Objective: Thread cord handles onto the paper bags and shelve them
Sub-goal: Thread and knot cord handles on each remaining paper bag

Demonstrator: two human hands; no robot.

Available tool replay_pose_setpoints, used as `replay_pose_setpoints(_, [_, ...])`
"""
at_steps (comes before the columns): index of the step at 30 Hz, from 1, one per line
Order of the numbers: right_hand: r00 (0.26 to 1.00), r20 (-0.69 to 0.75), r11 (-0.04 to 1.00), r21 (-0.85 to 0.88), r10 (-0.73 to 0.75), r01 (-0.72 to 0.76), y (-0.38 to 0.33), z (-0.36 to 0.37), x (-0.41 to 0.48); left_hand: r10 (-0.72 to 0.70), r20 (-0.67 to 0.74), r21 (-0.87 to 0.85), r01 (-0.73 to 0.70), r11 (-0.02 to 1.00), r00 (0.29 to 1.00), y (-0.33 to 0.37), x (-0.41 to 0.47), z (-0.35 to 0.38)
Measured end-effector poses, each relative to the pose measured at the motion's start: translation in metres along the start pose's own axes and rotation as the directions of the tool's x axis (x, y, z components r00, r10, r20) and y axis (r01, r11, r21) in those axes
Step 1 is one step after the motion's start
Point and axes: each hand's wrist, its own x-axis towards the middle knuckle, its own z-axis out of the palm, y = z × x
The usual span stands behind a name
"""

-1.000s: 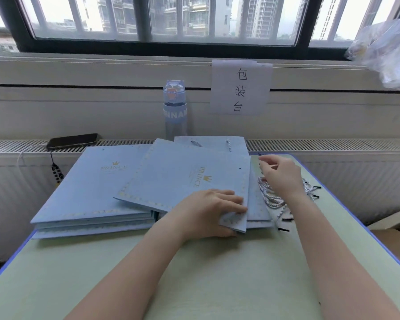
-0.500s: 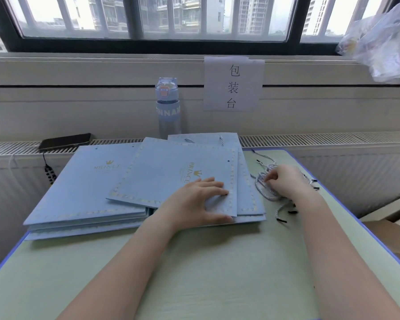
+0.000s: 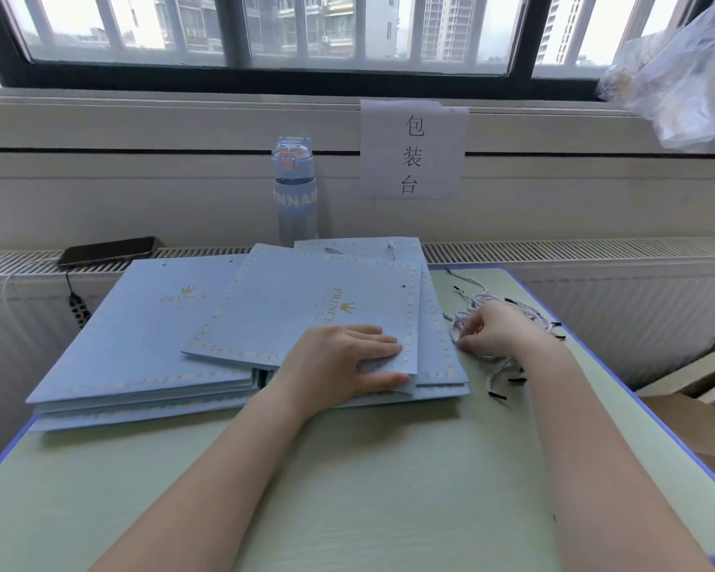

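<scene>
Flat light-blue paper bags with gold "PRINCE" print lie on the green table. One stack (image 3: 141, 336) is at the left; another pile is in the middle, and the top bag (image 3: 306, 307) lies skewed on it. My left hand (image 3: 339, 365) grips that top bag's near right corner, fingers on top and thumb at the edge. To the right lies a tangle of white-and-blue cord handles (image 3: 492, 303) with black tips. My right hand (image 3: 496, 330) is down on the cords, fingers curled and pinching a strand.
A blue water bottle (image 3: 294, 192) stands behind the bags against the wall, beside a paper sign (image 3: 411, 150). A black phone (image 3: 106, 251) lies on the radiator ledge at the left. A clear plastic bag (image 3: 677, 76) hangs top right. Cardboard boxes (image 3: 698, 406) stand right of the table.
My right hand has dropped from above the table onto the cord pile and curled round a strand. My left hand has stayed on the top bag's corner. The view has shifted slightly.
</scene>
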Motion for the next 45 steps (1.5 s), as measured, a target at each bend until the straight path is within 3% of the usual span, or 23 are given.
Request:
replay_pose_setpoints(4, [0.999, -0.052, 0.998, 0.064, 0.003, 0.0, -0.001, -0.004, -0.001, 0.04, -0.005, -0.014, -0.04, 0.999, 0.999, -0.001, 0.0, 0.0])
replay_pose_setpoints(7, [0.942, -0.336, 0.889, 0.435, 0.014, 0.142, -0.01, -0.017, -0.007, 0.046, 0.021, -0.01, -0.046, 0.999, 0.999, -0.004, -0.002, -0.001])
replay_pose_setpoints(9, [0.888, -0.456, 0.666, 0.681, 0.061, 0.304, -0.016, -0.026, -0.013, 0.027, 0.037, -0.013, -0.027, 1.0, 0.999, -0.006, -0.003, -0.002])
replay_pose_setpoints(11, [0.89, -0.455, 0.348, 0.841, 0.04, 0.414, -0.024, -0.031, -0.021, -0.017, 0.052, -0.008, 0.017, 1.0, 0.998, -0.007, -0.003, -0.001])
replay_pose_setpoints(13, [0.909, -0.416, 0.084, 0.905, -0.034, 0.417, -0.032, -0.032, -0.029, -0.132, 0.057, -0.038, 0.135, 0.99, 0.99, -0.007, -0.001, 0.0])
replay_pose_setpoints(15, [0.925, -0.356, -0.029, 0.934, -0.13, 0.356, -0.041, -0.033, -0.038, -0.287, 0.068, -0.18, 0.295, 0.938, 0.956, -0.005, 0.0, -0.002])
replay_pose_setpoints(17, [0.928, -0.276, 0.004, 0.958, -0.251, 0.286, -0.05, -0.031, -0.046, -0.368, 0.069, -0.33, 0.37, 0.868, 0.927, 0.001, 0.003, -0.005])
replay_pose_setpoints(20, [0.886, -0.155, 0.149, 0.959, -0.437, 0.241, -0.063, -0.02, -0.053, -0.423, 0.079, -0.489, 0.405, 0.773, 0.903, 0.01, 0.009, -0.007])
replay_pose_setpoints(23, [0.845, -0.114, 0.116, 0.972, -0.523, 0.203, -0.076, -0.005, -0.052, -0.425, 0.118, -0.602, 0.405, 0.688, 0.897, 0.017, 0.012, -0.005])
replay_pose_setpoints(30, [0.862, -0.287, -0.176, 0.956, -0.418, 0.233, -0.078, 0.0, -0.042, -0.527, 0.078, -0.654, 0.442, 0.614, 0.846, 0.019, 0.013, -0.01])
replay_pose_setpoints(35, [0.88, -0.32, -0.338, 0.92, -0.351, 0.2, -0.082, 0.0, -0.04, -0.467, 0.118, -0.517, 0.456, 0.725, 0.876, 0.027, 0.012, -0.003])
replay_pose_setpoints(41, [0.881, -0.346, -0.341, 0.911, -0.322, 0.233, -0.078, -0.001, -0.035, -0.453, 0.01, -0.484, 0.401, 0.778, 0.891, 0.025, 0.012, -0.006])
replay_pose_setpoints(45, [0.902, -0.336, -0.232, 0.932, -0.272, 0.278, -0.064, -0.004, -0.027, -0.535, -0.075, -0.505, 0.431, 0.748, 0.841, 0.005, 0.015, -0.021])
